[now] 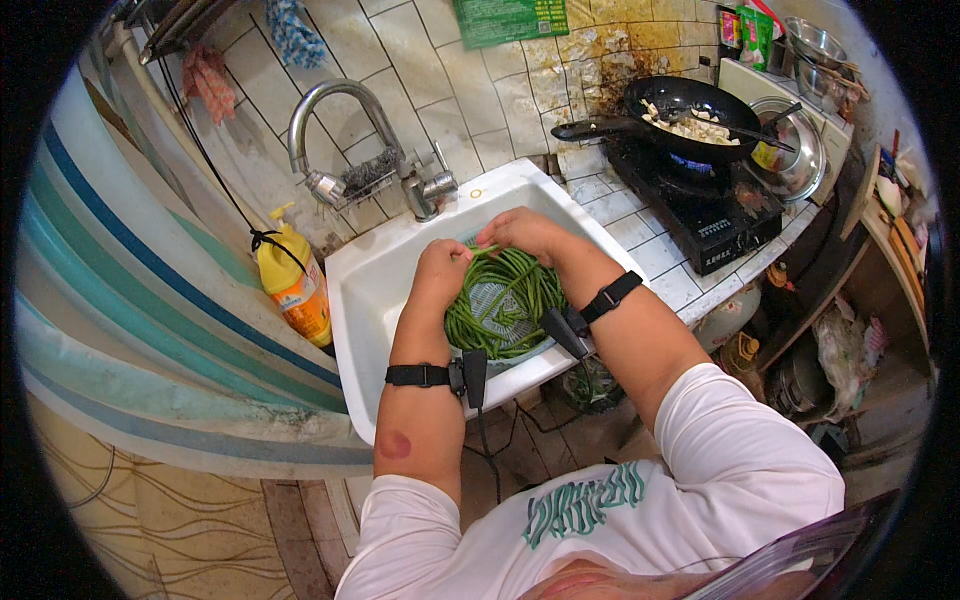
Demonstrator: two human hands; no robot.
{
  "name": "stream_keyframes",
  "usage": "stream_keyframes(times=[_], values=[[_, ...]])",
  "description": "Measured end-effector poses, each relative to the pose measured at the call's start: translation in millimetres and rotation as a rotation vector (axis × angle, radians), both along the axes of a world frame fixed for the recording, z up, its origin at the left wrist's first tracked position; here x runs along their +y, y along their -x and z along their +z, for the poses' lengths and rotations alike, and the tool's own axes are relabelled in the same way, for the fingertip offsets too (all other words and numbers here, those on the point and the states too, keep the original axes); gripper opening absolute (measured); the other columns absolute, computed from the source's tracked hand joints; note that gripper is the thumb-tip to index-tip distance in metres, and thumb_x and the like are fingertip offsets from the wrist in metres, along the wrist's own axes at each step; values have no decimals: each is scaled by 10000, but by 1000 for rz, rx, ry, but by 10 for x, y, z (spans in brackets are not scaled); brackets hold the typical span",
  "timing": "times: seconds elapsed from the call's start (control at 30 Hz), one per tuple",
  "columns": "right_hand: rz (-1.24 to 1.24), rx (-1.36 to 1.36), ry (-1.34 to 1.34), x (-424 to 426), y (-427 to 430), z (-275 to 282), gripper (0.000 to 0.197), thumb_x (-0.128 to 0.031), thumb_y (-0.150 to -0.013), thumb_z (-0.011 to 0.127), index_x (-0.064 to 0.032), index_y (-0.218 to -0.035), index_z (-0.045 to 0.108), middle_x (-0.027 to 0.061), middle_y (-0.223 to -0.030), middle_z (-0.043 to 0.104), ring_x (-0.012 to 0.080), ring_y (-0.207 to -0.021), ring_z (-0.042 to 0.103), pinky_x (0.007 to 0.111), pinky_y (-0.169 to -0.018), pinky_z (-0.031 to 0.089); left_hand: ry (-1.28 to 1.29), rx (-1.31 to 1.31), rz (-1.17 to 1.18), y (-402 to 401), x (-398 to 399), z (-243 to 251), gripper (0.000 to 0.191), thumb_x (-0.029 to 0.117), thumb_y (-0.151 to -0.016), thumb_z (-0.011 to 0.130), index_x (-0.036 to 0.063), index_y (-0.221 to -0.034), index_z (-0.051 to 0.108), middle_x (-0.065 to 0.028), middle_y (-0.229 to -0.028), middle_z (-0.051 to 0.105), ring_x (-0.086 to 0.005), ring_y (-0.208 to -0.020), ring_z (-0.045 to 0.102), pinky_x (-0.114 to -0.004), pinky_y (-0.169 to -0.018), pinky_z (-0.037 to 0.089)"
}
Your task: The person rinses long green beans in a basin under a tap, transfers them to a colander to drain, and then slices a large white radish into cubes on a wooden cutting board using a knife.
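Note:
Long green beans (480, 326) lie coiled in a pale plastic colander (501, 306) inside the white sink (360, 300). Above the far left part of the coil, my left hand (442, 271) pinches the end of a green bean between thumb and fingers. My right hand (517, 231) is just beside it, with its fingers at the same bean over the colander's far side. Part of the right fingers and of the bean is hidden by the hands. Both forearms wear black straps with cabled devices.
A chrome faucet (424, 196) rises behind the sink. Yellow detergent bottle (292, 277) stands at its left, beside a striped curtain (150, 247). At the right, a black wok (694, 120) with pale diced food sits over a blue flame on a gas stove (697, 217); its handle points toward the sink.

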State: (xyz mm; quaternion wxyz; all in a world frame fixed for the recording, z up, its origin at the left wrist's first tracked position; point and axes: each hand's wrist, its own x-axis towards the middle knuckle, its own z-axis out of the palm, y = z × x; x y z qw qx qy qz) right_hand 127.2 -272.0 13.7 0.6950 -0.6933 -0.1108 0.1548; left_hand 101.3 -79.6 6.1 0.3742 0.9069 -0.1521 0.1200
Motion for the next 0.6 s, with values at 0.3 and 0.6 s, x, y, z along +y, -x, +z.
stream_keyframes(times=[0.3,0.6], values=[[89,-398,388,-1,42,-88,204,-114,-876,482,-11,-831,653,50,-671,574,117,-560,507,267,-529,420,-74,-19,90,-48,-29,-26,230,225,-857,594,4,-856,659,-183,-869,627,-332,-844,597,-397,-750,468],[-228,-140,169,-29,-27,-49,187,-129,-857,495,-24,-787,633,64,-706,602,151,-632,580,278,-554,442,154,173,-27,22,-46,16,242,214,-894,545,0,-857,653,-138,-737,644,-234,-679,597,-340,-671,471]])
